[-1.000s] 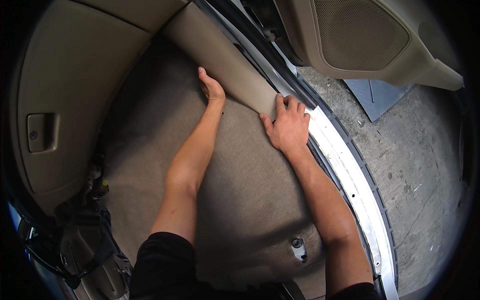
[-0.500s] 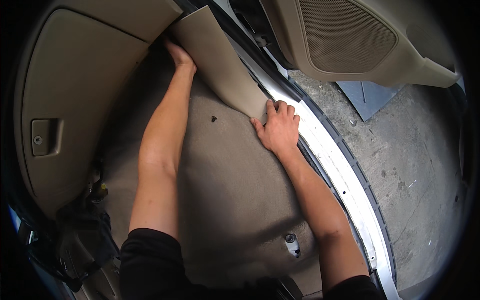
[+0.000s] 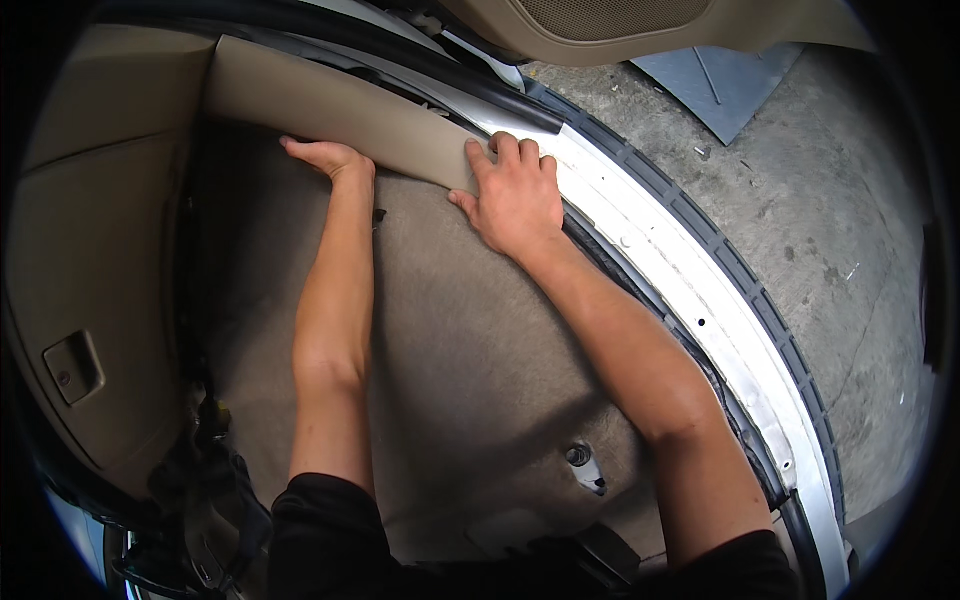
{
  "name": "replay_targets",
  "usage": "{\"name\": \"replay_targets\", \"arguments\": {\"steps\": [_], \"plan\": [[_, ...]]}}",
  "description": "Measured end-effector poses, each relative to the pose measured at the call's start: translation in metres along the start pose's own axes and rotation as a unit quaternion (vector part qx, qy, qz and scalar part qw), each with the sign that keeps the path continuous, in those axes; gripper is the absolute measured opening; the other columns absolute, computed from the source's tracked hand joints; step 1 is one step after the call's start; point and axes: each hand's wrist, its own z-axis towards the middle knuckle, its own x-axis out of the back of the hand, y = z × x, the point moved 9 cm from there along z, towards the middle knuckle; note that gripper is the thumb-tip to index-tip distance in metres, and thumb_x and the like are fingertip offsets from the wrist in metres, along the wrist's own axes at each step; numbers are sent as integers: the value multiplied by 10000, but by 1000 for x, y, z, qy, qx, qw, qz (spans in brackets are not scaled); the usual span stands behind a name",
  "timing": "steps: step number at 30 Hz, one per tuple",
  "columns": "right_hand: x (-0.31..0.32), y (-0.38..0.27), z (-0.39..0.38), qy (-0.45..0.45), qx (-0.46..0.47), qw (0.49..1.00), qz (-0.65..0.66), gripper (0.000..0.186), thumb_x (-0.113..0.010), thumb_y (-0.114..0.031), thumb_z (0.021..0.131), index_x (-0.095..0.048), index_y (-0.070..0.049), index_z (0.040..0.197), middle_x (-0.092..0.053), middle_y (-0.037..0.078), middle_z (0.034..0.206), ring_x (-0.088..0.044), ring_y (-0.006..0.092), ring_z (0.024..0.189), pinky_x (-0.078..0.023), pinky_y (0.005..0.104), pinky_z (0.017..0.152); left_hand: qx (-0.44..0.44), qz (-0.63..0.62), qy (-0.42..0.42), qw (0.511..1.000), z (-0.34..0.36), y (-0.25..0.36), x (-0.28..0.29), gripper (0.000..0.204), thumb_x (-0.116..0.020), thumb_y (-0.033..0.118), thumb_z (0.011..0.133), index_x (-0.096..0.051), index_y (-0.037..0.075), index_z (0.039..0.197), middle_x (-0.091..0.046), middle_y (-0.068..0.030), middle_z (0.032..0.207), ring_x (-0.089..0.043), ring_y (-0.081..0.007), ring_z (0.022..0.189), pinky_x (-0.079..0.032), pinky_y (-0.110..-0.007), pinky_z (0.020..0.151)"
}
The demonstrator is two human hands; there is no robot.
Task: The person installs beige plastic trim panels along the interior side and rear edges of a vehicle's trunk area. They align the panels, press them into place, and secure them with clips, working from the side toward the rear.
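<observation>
A long beige trim panel (image 3: 320,100) runs along the top of the car's footwell, beside the door opening. My left hand (image 3: 335,155) rests against the panel's lower edge, fingers stretched toward the left and partly hidden. At the panel's right end my right hand (image 3: 510,195) grips it, fingers curled over the upper edge and thumb on the inner side. A small dark piece (image 3: 380,215) lies on the brown carpet (image 3: 460,330) just below the panel.
A white metal sill (image 3: 670,260) curves down the right, with concrete ground (image 3: 850,200) beyond. The open door (image 3: 600,25) and a grey sheet (image 3: 710,85) are at the upper right. A beige glovebox (image 3: 100,300) fills the left; a metal floor fitting (image 3: 585,465) shows lower down.
My left hand first slid to the panel's far end, then came back toward its middle. My right hand stays at the panel's end. The whole view has turned.
</observation>
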Motion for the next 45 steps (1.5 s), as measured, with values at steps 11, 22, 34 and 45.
{"name": "replay_targets", "arguments": {"steps": [11,22,34,45], "plan": [[1,1,-1,10,2,1000,15,639,-760,-378,887,-594,-47,1409,-560,155,1306,-505,309,1233,-409,462,1016,-31,35,-21,999,6,1,-5,706,-255,638,1029,-495,139,1466,-531,-30,1460,-513,-215,1360,-439,-354,1113],[3,0,2,-19,-37,999,-7,653,-740,-450,924,-578,-81,1438,-547,151,1366,-514,294,1255,-445,450,1007,-44,-7,47,998,12,-7,0,792,-309,647,1011,-563,19,1420,-590,-110,1428,-562,-246,1303,-450,-365,1088],[-10,-4,61,38,-63,997,17,1053,-825,-706,732,-505,-22,1466,-589,229,1278,-571,376,1237,-470,536,1016,-211,290,-64,931,-40,-37,4,1227,-577,769,915,50,-12,1624,-166,-333,1607,-256,-458,1507,-255,-549,1239],[-24,-24,71,40,-42,997,-45,900,-763,-712,784,-595,20,1279,-595,212,1191,-594,368,1146,-513,496,957,-144,326,-154,921,-39,-21,-1,1550,-756,841,684,196,16,1588,-248,-383,1528,-363,-498,1449,-393,-577,1167]]}}
